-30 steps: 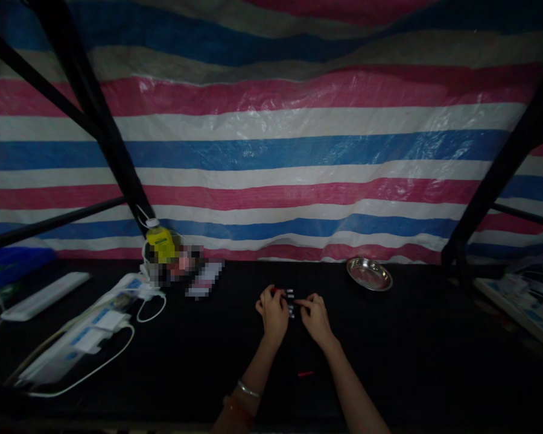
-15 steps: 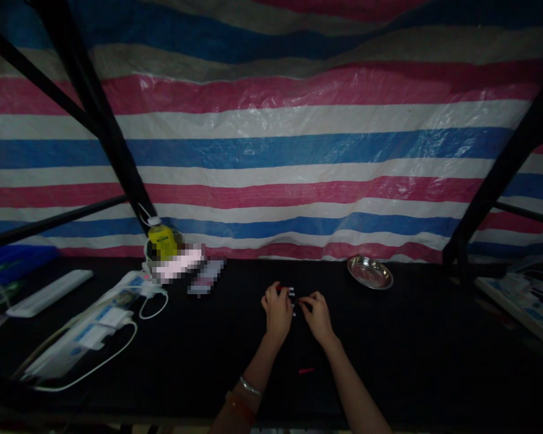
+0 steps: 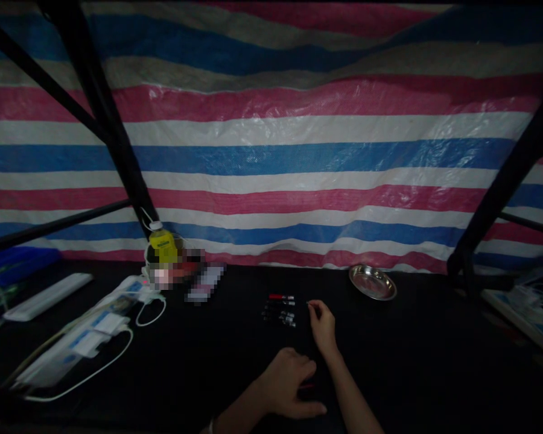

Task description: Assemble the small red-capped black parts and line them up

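Several dark marker pens (image 3: 280,312) lie side by side on the black tabletop, the farthest one with a red section and all with white marks at their right ends. My left hand (image 3: 287,383) hovers low near the front, thumb and fingers spread on either side of a small red stick-like piece (image 3: 306,386); whether they touch it I cannot tell. Just right of the pens is my right hand (image 3: 322,327), thumb and forefinger pinched together. A tiny pale spot shows at those fingertips, too small to name.
A shiny metal dish (image 3: 372,283) stands at the back right. To the left are a power strip (image 3: 67,355) with white cables, a yellow bottle (image 3: 163,246) and a blurred flat item (image 3: 207,282). Black frame posts (image 3: 113,132) rise before a striped sheet (image 3: 298,160).
My left hand has left the pens and come toward me to the red piece, opening its fingers. The pens now show uncovered. My right hand stays pinched, nearly in place.
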Motion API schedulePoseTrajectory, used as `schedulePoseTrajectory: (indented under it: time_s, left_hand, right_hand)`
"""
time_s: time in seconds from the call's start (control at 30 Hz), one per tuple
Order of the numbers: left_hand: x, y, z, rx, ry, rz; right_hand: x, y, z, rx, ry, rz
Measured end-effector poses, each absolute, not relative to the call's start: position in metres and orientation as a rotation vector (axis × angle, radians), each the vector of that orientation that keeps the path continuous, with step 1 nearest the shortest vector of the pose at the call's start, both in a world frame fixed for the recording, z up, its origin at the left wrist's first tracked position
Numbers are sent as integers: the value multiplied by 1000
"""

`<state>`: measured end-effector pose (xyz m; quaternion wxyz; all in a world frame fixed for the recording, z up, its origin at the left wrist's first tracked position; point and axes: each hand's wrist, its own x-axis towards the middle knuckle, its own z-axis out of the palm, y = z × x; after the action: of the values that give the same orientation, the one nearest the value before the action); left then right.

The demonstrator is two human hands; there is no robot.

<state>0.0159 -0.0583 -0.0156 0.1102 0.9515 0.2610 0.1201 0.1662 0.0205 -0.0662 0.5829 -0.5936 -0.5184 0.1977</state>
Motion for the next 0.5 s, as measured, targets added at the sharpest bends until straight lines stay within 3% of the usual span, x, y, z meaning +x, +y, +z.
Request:
schedulePoseTrajectory:
  time_s: [0.23, 0.5]
  left_hand:
    - [21, -63, -15, 2945, 765, 245]
    - [33, -50, -33, 2624, 1103, 493]
  right_hand:
    - [165, 17, -59, -1369, -1117, 475]
    - [168, 19, -65, -1307, -1091, 494]
